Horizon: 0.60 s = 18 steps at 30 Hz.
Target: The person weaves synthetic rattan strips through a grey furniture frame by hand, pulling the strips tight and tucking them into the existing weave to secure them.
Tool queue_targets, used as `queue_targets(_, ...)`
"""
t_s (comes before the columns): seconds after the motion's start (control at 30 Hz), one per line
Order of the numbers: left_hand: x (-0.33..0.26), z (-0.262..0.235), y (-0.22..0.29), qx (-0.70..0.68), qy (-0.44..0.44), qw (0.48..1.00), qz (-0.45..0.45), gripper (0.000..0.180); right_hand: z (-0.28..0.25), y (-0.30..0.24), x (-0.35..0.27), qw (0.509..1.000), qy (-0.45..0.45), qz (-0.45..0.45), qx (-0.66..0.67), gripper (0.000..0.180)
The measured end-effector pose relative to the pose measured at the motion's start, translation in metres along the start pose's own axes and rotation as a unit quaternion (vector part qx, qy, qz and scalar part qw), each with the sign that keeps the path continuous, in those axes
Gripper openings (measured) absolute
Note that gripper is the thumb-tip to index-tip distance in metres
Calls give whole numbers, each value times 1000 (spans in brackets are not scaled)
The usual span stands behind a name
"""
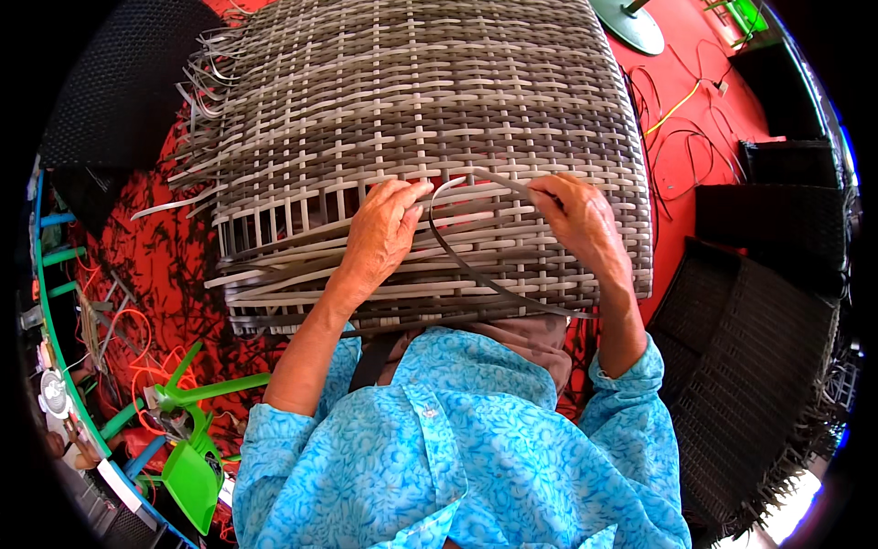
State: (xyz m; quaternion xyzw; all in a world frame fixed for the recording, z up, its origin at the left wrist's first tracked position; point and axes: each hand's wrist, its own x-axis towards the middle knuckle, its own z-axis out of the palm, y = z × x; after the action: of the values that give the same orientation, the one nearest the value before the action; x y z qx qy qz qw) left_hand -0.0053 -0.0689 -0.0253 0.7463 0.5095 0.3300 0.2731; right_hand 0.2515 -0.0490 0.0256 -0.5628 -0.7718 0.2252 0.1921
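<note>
A large woven wicker panel (384, 101) in grey and brown flat strips lies in front of me, its near part only partly woven. My right hand (578, 215) pinches a flat grey plastic strip (501, 178) over the panel. That strip curves in a loop between my hands, and a dark length of it hangs down toward the panel's near edge. My left hand (384, 224) rests at the edge of the weave, thumb and fingers drawn together by the upright strands. What sits between its fingertips is hidden. Loose strips lie across the gap below it.
Cut strip ends fringe the panel's left side. Dark scraps litter the red floor (146, 247). Green plastic pieces (194, 476) stand at lower left. Cables (690, 137) run on the floor at right, near black woven pieces (745, 366). A round pale base (631, 27) stands at the far right.
</note>
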Motion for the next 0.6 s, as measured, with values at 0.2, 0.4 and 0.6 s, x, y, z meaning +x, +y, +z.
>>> queue_targets(0.2, 5, 5, -1, -68, 23, 994, -82, 21, 30, -3, 13, 1000, 5, -8, 12, 17)
queue_targets(0.4, 6, 5, -5, 74, 19, 996, -53, 17, 42, -6, 24, 1000, 0, -13, 25, 13)
queue_targets(0.6, 13, 3, -8, 65, -38, 986, -151, 18, 41, -15, 35, 999, -32, -25, 11, 18)
